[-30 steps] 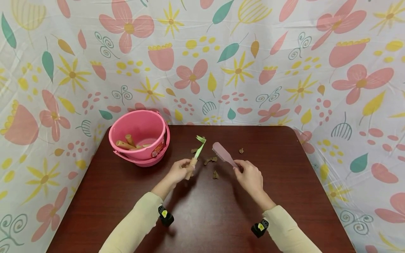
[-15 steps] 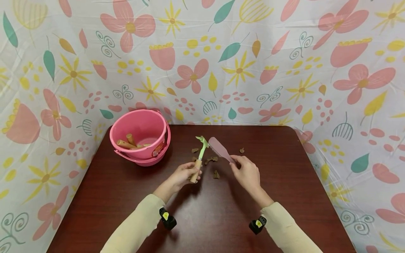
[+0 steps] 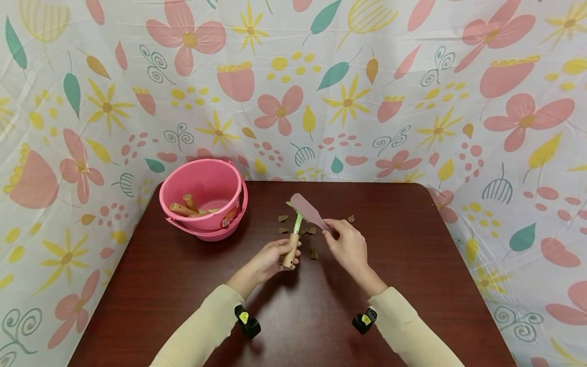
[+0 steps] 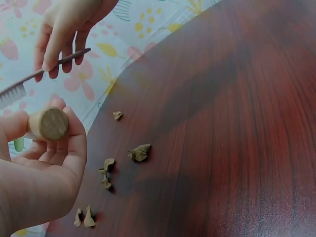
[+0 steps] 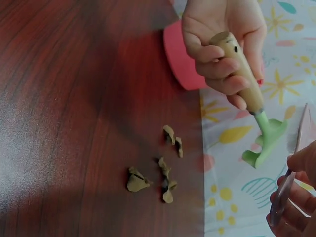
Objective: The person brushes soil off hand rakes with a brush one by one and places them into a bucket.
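Note:
My left hand [image 3: 268, 259] grips the wooden handle of a small green garden hand rake [image 5: 242, 74], its head pointing away from me. In my right hand [image 3: 352, 247] is a mauve brush [image 3: 308, 210], pinched by its slim handle. The brush's bristles [image 4: 12, 95] face down toward the rake's head. From above, the brush covers most of that head, so whether they touch I cannot tell. Both tools are held above the table. Several crumpled brown bits, like dry leaves or soil [image 4: 140, 153], lie on the table beneath them.
A pink bucket [image 3: 215, 183] stands at the table's back left, with several wooden-handled tools [image 3: 182, 209] inside. The dark red-brown table [image 3: 403, 285] meets a flowered cloth backdrop [image 3: 298, 148] at its far edge.
My right hand has moved left, bringing the brush over the rake's head. My left hand has shifted slightly right and turned the rake more upright in view.

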`<state>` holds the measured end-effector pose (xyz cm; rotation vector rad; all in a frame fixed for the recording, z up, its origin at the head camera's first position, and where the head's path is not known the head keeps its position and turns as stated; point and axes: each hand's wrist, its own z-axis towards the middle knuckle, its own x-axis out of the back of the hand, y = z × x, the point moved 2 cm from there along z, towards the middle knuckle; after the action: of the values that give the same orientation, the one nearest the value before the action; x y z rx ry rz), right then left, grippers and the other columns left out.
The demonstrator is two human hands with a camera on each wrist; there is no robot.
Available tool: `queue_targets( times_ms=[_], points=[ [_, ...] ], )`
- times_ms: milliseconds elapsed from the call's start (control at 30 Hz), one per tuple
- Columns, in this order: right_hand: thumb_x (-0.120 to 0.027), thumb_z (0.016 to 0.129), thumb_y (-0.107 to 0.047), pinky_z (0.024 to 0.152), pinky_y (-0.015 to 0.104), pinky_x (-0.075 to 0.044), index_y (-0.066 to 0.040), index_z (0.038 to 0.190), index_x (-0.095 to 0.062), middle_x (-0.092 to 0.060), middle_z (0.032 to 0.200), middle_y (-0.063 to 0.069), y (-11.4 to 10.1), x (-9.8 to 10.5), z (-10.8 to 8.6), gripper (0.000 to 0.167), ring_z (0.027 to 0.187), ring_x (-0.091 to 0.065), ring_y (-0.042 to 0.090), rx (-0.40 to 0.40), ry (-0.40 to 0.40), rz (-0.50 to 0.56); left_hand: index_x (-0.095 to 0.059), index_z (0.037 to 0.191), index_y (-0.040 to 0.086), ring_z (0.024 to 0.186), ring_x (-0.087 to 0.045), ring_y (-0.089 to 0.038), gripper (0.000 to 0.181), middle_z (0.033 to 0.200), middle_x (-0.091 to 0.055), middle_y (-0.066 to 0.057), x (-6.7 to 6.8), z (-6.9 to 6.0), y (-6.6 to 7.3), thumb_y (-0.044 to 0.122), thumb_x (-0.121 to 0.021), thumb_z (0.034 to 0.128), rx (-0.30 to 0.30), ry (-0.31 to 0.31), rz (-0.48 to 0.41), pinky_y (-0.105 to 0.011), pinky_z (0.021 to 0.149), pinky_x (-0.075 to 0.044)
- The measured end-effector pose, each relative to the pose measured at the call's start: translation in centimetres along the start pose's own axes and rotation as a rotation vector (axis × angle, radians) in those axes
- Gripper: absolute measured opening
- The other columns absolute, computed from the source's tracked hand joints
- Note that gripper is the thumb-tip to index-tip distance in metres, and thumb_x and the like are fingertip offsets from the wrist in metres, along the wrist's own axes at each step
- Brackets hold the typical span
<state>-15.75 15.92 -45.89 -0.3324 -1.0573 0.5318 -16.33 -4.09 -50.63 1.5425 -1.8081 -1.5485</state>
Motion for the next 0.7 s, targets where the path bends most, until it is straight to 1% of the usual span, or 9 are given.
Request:
queue_targets(
  times_ms=[200, 367, 567, 700],
  points=[
    [-0.07, 0.079, -0.018, 0.053, 0.034, -0.043, -0.021, 0.104, -0.07, -0.065, 0.087, -0.003, -0.02, -0.24, -0.15, 0.025, 0.061, -0.053, 0.01, -0.001, -0.015, -0.008, -0.038, 0.132, -0.007, 0.074, -0.06, -0.013, 0.041, 0.089, -0.058, -0.003, -0.13, -0.17, 0.23, 0.016, -0.036, 0.0985, 0.002, -0.033, -0.028, -0.029, 0.07, -0.049],
    [-0.07, 0.079, -0.018, 0.052, 0.033, -0.042, -0.02, 0.104, -0.07, -0.065, 0.089, -0.003, 0.06, -0.23, -0.23, 0.025, 0.06, -0.052, 0.009, 0.006, -0.023, -0.011, -0.038, 0.132, -0.006, 0.074, -0.06, -0.013, 0.04, 0.09, -0.057, -0.003, -0.29, -0.31, 0.44, 0.017, -0.034, 0.0994, 0.001, -0.059, -0.049, -0.027, 0.068, -0.049],
    [-0.07, 0.079, -0.017, 0.051, 0.035, -0.044, -0.019, 0.104, -0.07, -0.066, 0.09, 0.0, 0.29, -0.26, -0.17, 0.025, 0.062, -0.058, 0.014, 0.028, 0.001, -0.034, -0.036, 0.132, -0.007, 0.073, -0.059, -0.013, 0.04, 0.089, -0.056, -0.003, -0.48, -0.37, 0.58, 0.017, -0.031, 0.1003, 0.002, -0.112, -0.08, -0.026, 0.068, -0.049],
    [-0.071, 0.079, -0.017, 0.05, 0.035, -0.044, -0.02, 0.105, -0.07, -0.066, 0.091, 0.0, 0.66, -0.23, -0.22, 0.026, 0.06, -0.057, 0.015, 0.032, 0.007, -0.05, -0.036, 0.132, -0.007, 0.074, -0.059, -0.013, 0.04, 0.089, -0.057, -0.003, -0.45, -0.56, 0.73, 0.017, -0.031, 0.1004, -0.004, -0.123, -0.092, -0.027, 0.068, -0.049]
  ],
)
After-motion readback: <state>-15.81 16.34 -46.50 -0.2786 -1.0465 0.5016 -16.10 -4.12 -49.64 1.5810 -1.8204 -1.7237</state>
